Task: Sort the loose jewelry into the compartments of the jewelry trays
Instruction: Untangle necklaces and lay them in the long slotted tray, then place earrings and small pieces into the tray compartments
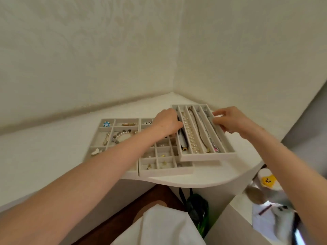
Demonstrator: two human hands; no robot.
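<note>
The white worktop [53, 147] fills a wall corner; on it sit a left tray [113, 127] and a middle grid tray [166, 172]; a long-slot tray [207, 157] overlaps the grid tray's right side; the left hand [168, 123] grips its left wall, the right hand [231, 121] its right wall, fingers curled; a pearl necklace [190, 133] lies in its second slot from the left; a bead bracelet [122, 137] lies in the left tray.

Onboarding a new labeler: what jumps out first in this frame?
The left hand and right hand grip the sides of the long-slot tray at the right of the white shelf, where it overlaps the grid tray in the middle. A pearl necklace lies in its second slot from the left. A bead bracelet lies in the far-left tray.
</note>
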